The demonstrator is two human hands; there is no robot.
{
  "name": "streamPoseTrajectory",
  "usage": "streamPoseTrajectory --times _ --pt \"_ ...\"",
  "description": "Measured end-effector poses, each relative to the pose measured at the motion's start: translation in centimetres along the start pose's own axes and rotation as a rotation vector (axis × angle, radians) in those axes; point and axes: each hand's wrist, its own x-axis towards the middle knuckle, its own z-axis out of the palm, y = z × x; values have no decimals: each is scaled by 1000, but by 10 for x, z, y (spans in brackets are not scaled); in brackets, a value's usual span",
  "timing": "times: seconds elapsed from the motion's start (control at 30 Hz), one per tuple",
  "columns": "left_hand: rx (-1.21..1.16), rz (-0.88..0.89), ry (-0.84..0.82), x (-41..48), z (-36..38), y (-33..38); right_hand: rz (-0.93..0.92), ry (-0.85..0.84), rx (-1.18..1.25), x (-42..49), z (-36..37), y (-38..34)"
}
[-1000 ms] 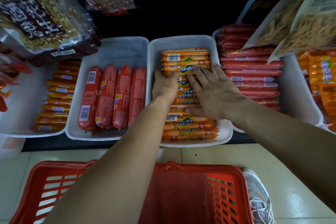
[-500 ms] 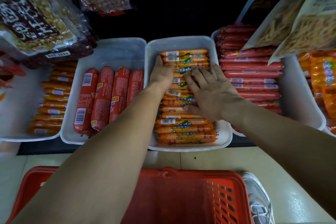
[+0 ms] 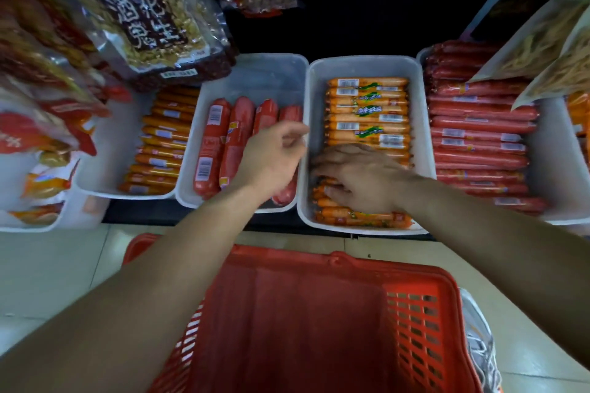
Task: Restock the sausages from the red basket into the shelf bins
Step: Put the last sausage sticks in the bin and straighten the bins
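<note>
Sausages: orange sausages (image 3: pixel 367 112) lie crosswise in a stacked row that fills the middle white bin (image 3: pixel 419 137) from its far end to its near end.
Right hand: the right hand (image 3: pixel 364 179) lies palm down on the near half of that row. Its fingers are straight and slightly spread, pointing toward the bin's left wall and pressing on the packs.
Left hand: the left hand (image 3: pixel 271 159) hovers over the seam between the middle bin and the bin to its left, with fingers loosely curled. It is blurred, so I cannot tell whether it pinches anything.
Basket: the red basket (image 3: pixel 335 262) sits on the floor just below the shelf edge, between the two forearms.
Left neighbour: fat red sausages (image 3: pixel 236 137) lie lengthwise in the second bin (image 3: pixel 255 73).
Right neighbour: slim red sausages (image 3: pixel 479 137) are stacked crosswise.
Far left: thin orange sticks (image 3: pixel 159 150) are in another white bin.
Above: peanut bags (image 3: pixel 153 25) hang over the left bins.
Floor: a grey shoe (image 3: pixel 479 344) shows beside the basket's right side.
</note>
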Motion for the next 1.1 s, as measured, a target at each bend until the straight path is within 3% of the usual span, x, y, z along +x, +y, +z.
streamPoseTrajectory --times 0.17,0.43,0.93,1.1 --pt "19 110 81 -12 6 -34 -31 -124 -23 8 15 3" --pt "17 217 124 -12 10 -47 -83 -61 -98 3 23 14" --pt "-138 153 70 -14 7 -51 -125 -39 -184 22 20 9" --pt "-206 122 34 -14 4 -54 -187 57 -148 15 19 10"
